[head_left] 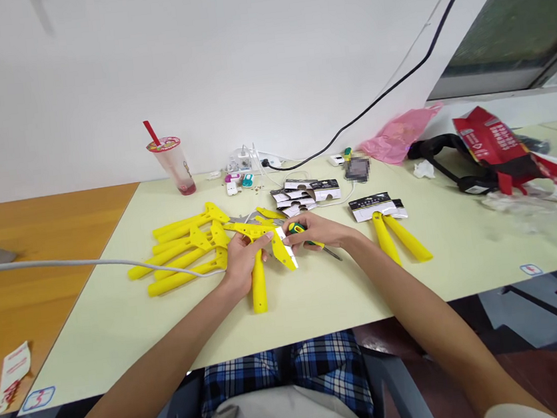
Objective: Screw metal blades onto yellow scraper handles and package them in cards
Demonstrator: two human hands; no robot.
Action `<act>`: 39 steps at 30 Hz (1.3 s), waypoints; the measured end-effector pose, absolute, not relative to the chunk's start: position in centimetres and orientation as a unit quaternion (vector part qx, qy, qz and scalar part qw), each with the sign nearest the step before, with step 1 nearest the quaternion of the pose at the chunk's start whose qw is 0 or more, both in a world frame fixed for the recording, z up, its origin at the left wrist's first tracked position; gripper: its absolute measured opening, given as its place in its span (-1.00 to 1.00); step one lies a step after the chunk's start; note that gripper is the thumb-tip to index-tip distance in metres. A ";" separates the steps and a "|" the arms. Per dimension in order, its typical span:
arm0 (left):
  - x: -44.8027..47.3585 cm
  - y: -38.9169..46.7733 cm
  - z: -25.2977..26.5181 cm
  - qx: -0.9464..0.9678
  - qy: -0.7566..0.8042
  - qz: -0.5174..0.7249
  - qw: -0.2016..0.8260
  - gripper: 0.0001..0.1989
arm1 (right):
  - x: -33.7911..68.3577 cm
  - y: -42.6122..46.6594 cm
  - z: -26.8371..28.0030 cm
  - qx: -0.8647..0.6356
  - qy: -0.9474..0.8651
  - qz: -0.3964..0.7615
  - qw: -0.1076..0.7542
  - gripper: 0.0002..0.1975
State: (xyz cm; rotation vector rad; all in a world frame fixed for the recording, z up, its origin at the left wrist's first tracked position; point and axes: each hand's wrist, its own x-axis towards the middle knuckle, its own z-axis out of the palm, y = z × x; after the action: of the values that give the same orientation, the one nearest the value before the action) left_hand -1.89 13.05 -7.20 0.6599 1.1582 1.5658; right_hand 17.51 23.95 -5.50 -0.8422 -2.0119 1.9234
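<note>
My left hand (243, 260) is closed on a yellow plastic scraper (258, 285), whose handle points toward me and whose wide head is on the far side. My right hand (318, 230) is closed around a screwdriver (298, 228) with a green and yellow handle, its shaft pointing down to the right. The fingers of this hand also meet the scraper head at a white strip (287, 248); I cannot tell whether they grip it. Several more yellow scraper handles (178, 254) lie in a pile to the left of my left hand.
Black-and-white cards (302, 196) are stacked behind my hands. Two yellow handles (402, 238) with a card lie at right. A drink cup (176, 167), power strip (247, 160), pink bag (395, 135) and red package (492, 144) stand farther back. A grey cable (88, 261) crosses from the left.
</note>
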 end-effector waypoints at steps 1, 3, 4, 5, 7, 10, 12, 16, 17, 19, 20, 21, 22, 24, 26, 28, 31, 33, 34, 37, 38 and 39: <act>-1.9 13.1 -7.2 0.274 0.483 0.652 0.517 -0.46 | 17.5 23.9 -5.5 -0.291 -0.689 0.654 0.117 -0.64; -1.9 13.1 -7.2 0.274 0.484 0.652 0.515 -0.47 | 17.4 23.8 -5.4 -0.295 -0.691 0.649 0.119 -0.62; -1.9 13.1 -7.2 0.274 0.485 0.653 0.514 -0.47 | 17.4 23.8 -5.4 -0.296 -0.692 0.648 0.119 -0.62; -1.9 13.1 -7.3 0.274 0.487 0.653 0.511 -0.47 | 17.4 23.8 -5.4 -0.297 -0.692 0.647 0.119 -0.62; -1.9 13.1 -7.3 0.273 0.490 0.655 0.506 -0.48 | 17.3 23.6 -5.3 -0.298 -0.687 0.650 0.126 -0.62; -1.9 13.1 -7.4 0.283 0.489 0.655 0.502 -0.50 | 17.1 23.4 -5.3 -0.300 -0.675 0.659 0.145 -0.59; -1.9 13.1 -7.5 0.289 0.491 0.652 0.501 -0.52 | 16.9 23.2 -5.2 -0.300 -0.673 0.659 0.153 -0.57; -1.9 13.2 -7.6 0.277 0.500 0.651 0.499 -0.50 | 16.3 22.8 -5.3 -0.302 -0.674 0.655 0.161 -0.57; -1.9 13.2 -7.6 0.274 0.499 0.653 0.500 -0.50 | 16.2 22.7 -5.4 -0.304 -0.674 0.653 0.162 -0.57; -1.9 13.2 -7.6 0.268 0.495 0.656 0.502 -0.50 | 15.9 22.5 -5.5 -0.311 -0.675 0.647 0.171 -0.57; -1.9 13.2 -7.6 0.267 0.493 0.658 0.503 -0.51 | 15.8 22.5 -5.6 -0.315 -0.675 0.643 0.177 -0.57; -1.8 13.2 -7.6 0.267 0.490 0.659 0.504 -0.52 | 15.7 22.4 -5.7 -0.318 -0.675 0.640 0.183 -0.57; -1.8 13.2 -7.5 0.266 0.488 0.660 0.505 -0.53 | 15.6 22.4 -5.8 -0.321 -0.674 0.638 0.187 -0.56; -1.8 13.1 -7.4 0.264 0.486 0.660 0.508 -0.54 | 15.6 22.3 -5.9 -0.323 -0.674 0.637 0.188 -0.54; -1.8 13.0 -7.2 0.259 0.487 0.657 0.514 -0.54 | 15.6 22.3 -5.8 -0.318 -0.678 0.638 0.180 -0.53; -1.8 13.0 -7.1 0.255 0.487 0.654 0.521 -0.55 | 15.8 22.4 -5.7 -0.312 -0.682 0.640 0.168 -0.53; -1.9 13.1 -6.8 0.250 0.475 0.659 0.527 -0.57 | 16.2 22.5 -5.3 -0.307 -0.686 0.639 0.161 -0.54; -1.9 13.2 -6.6 0.248 0.465 0.665 0.529 -0.59 | 16.4 22.6 -5.1 -0.309 -0.687 0.635 0.168 -0.56; -2.0 13.2 -6.6 0.247 0.462 0.666 0.530 -0.60 | 16.4 22.6 -5.0 -0.312 -0.687 0.632 0.174 -0.56; -2.1 13.1 -6.5 0.244 0.461 0.664 0.536 -0.59 | 16.1 22.4 -5.0 -0.324 -0.681 0.629 0.190 -0.55; -2.0 13.1 -6.5 0.242 0.460 0.663 0.538 -0.57 | 16.0 22.2 -5.1 -0.326 -0.677 0.632 0.192 -0.55; -2.0 13.0 -6.5 0.241 0.459 0.663 0.539 -0.56 | 15.8 22.1 -5.1 -0.326 -0.673 0.636 0.192 -0.56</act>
State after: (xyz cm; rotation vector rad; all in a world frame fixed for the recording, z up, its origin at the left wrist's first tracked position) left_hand -2.04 13.04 -6.50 0.5742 1.0915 1.5771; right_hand 15.85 22.09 -5.14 -0.9150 -1.8891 1.7862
